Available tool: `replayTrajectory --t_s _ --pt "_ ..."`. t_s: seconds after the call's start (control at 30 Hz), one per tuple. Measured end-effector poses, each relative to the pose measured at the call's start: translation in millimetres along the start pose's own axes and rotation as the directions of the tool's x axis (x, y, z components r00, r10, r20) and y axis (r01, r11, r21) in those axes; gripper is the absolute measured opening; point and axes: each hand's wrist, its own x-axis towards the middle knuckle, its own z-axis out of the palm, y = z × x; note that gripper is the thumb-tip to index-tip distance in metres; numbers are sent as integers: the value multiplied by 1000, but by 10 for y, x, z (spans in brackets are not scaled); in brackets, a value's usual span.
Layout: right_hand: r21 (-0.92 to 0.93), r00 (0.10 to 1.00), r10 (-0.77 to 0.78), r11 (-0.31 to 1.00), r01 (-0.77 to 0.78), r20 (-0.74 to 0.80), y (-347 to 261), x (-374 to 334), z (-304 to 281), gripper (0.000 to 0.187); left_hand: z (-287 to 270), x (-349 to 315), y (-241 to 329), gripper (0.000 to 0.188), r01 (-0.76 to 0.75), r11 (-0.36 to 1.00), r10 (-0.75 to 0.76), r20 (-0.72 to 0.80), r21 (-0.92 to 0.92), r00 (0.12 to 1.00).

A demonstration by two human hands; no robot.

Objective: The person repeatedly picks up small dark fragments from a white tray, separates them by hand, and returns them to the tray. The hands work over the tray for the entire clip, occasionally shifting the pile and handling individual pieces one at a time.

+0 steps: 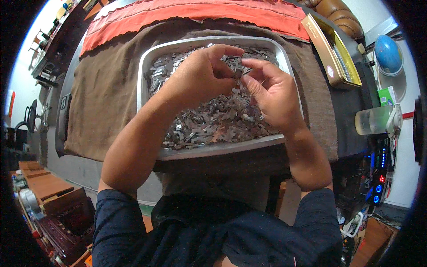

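A shallow silver metal tray (213, 150) lies in front of me, filled with a loose heap of small flat grey metal pieces (209, 118). My left hand (202, 73) is above the middle of the heap, its fingers curled round a small grey metal piece (239, 72). Facing it from the right, my right hand (275, 91) brings thumb and forefinger close to the same piece. Its fingertips are bent together and slightly blurred; what sits between them is too small to make out.
Brown cloth (102, 107) covers the table under the tray, with red cloth (178, 15) along the far side. At the far right stands a long open gold box (327, 49). A translucent jug (373, 121) and a blue round object (388, 53) are farther right.
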Motion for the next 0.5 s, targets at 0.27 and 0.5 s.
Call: replayTrajectory --t_s 0.27,0.5 --pt "462 973 111 865 -195 202 48 52 -122 13 -89 -30 -1 28 102 871 8 221 -481 975" --pt "695 964 46 684 -221 262 105 55 -74 11 -109 -48 -52 15 236 750 -15 342 -618 940"
